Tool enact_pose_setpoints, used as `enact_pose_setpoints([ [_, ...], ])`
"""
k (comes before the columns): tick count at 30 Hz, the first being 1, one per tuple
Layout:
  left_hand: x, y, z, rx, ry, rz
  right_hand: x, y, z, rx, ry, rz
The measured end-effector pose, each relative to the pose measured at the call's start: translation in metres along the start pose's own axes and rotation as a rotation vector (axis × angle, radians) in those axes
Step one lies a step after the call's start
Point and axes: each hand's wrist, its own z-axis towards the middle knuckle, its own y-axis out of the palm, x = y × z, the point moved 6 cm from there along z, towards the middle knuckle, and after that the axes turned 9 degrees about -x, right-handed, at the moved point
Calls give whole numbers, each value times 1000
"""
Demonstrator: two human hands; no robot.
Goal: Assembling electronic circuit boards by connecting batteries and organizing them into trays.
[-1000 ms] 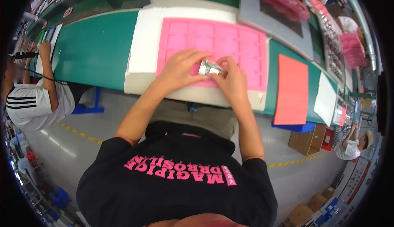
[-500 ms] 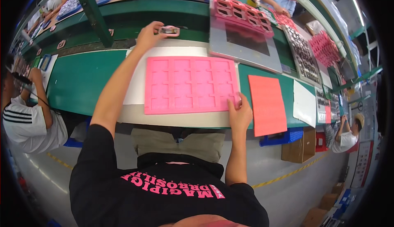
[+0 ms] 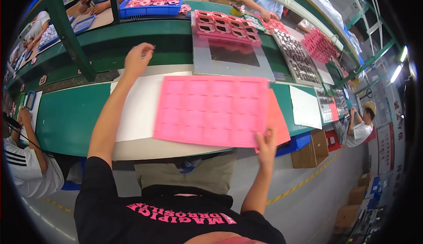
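Note:
My right hand (image 3: 266,146) pinches the lower right corner of a pink moulded tray (image 3: 211,111) with rows of shallow square pockets. The tray looks blurred and bare in its pockets, and its right side overlaps an orange-red sheet (image 3: 277,118). White sheets (image 3: 139,107) lie under and left of it on the bench. My left hand (image 3: 139,59) is up at the far edge of the bench, beside the dark green channel, fingers curled together. A tiny dark bit shows at its fingertips; whatever else it holds is hidden.
A grey plate (image 3: 205,61) carrying pink frames (image 3: 227,26) stands behind the tray. A blue bin (image 3: 152,11) of pink parts sits on the far shelf. A green post (image 3: 66,32) rises at left. Co-workers sit left, right and across. Small pink pieces (image 3: 42,80) lie along the channel.
My right hand has shifted the pink tray rightward over the orange-red sheet. The pink-framed piece at my left fingertips no longer shows. The whole view has swung.

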Motion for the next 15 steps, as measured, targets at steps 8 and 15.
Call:
enact_pose_setpoints([
  [8, -1, 160, 180, -295, -368, -498, 36, -158, 19, 395, -112, 321],
  [15, -3, 220, 283, -508, -533, -627, 68, -202, 28, 443, -78, 344],
])
